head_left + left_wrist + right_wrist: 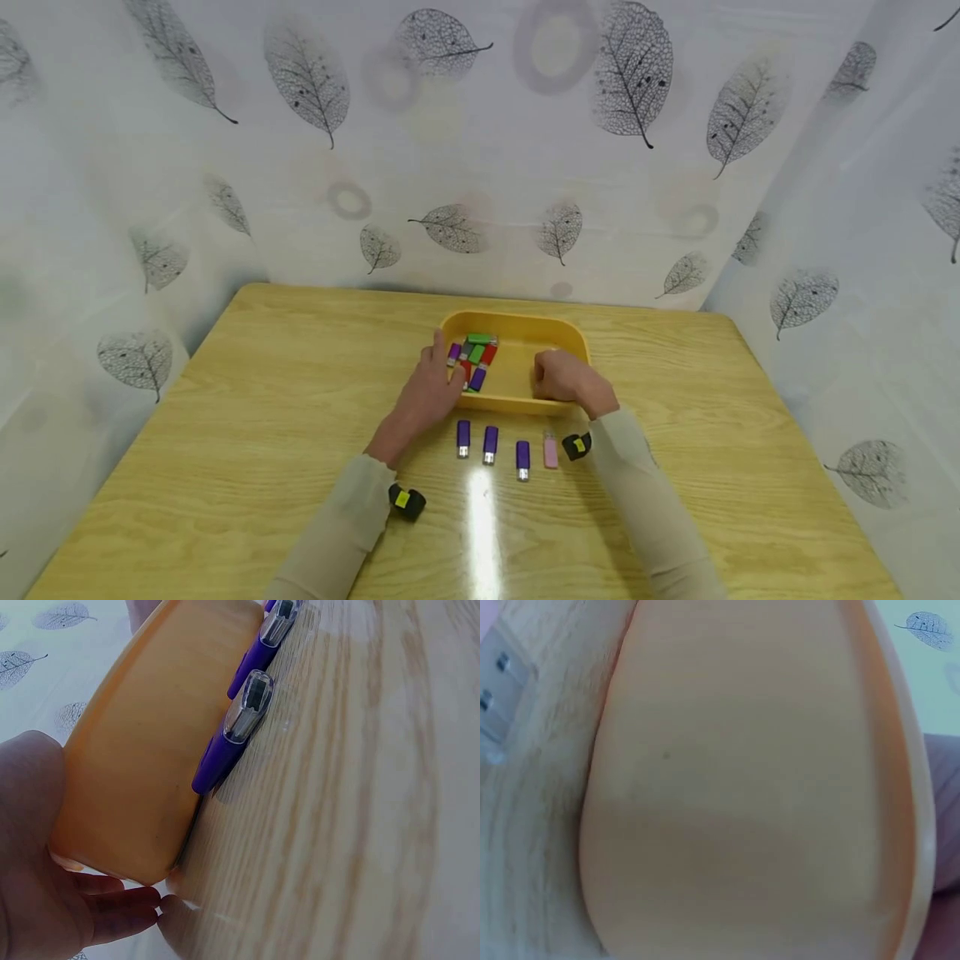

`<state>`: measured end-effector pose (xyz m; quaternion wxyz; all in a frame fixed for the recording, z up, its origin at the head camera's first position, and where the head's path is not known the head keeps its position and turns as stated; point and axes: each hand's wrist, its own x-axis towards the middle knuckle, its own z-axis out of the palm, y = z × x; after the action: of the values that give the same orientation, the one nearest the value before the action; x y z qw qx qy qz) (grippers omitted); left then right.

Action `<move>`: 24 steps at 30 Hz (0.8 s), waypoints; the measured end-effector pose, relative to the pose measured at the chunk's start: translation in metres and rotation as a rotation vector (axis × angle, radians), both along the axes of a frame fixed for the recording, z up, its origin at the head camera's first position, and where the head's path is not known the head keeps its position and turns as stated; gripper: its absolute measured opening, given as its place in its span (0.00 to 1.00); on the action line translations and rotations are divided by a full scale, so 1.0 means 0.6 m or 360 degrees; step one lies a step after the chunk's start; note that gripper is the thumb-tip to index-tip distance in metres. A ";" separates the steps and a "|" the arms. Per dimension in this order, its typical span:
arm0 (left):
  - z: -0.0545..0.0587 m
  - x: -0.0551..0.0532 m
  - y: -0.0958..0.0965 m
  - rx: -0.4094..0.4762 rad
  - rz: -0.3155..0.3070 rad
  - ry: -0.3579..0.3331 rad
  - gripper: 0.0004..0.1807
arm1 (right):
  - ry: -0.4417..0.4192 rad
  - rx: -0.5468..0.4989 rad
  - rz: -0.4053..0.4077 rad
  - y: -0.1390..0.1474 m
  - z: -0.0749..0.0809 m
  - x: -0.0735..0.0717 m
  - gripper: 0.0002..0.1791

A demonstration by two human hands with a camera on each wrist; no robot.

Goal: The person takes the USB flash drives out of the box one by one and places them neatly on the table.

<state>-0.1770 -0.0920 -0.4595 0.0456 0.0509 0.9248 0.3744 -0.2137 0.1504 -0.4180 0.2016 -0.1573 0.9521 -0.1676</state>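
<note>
A yellow plastic tray [525, 406] sits toward the far side of the table. My left hand [429, 385] holds its left end; in the left wrist view the thumb lies over the rim and the fingers [124, 911] wrap the outside of the end. My right hand [562, 377] reaches over the front wall into the tray's right part, fingers curled and pointing down; I cannot tell whether they hold anything. In the tray's left part lie several USB flash drives, among them a green one [478, 339], a red one [488, 356] and a purple one [477, 380].
In front of the tray, three purple USB flash drives [491, 445] and a pink one [551, 451] lie in a row on the wooden table [300, 358]. Black wrist bands [407, 502] are on both forearms. A leaf-print curtain [480, 167] hangs around the back and sides.
</note>
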 end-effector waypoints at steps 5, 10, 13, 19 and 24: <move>0.002 0.002 0.000 0.0016 -0.0010 0.0006 0.43 | 0.0088 -0.0026 -0.0069 -0.001 -0.008 0.001 0.05; 0.003 0.003 0.001 0.0047 0.0008 -0.0031 0.43 | 0.0192 -0.0072 -0.0052 0.000 -0.011 0.005 0.08; 0.003 0.003 0.001 0.0041 0.0010 -0.0030 0.44 | 0.0182 -0.0086 0.0050 0.003 -0.006 0.010 0.14; 0.002 0.001 -0.001 0.0023 0.0011 -0.0008 0.43 | 0.0168 -0.0055 0.0169 0.003 0.000 0.014 0.14; -0.001 0.003 -0.001 0.0025 0.0019 -0.0027 0.43 | 0.0157 -0.0020 0.0062 0.000 -0.009 0.010 0.13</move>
<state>-0.1751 -0.0927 -0.4599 0.0510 0.0426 0.9216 0.3824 -0.2080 0.1504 -0.4232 0.1566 -0.1851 0.9566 -0.1617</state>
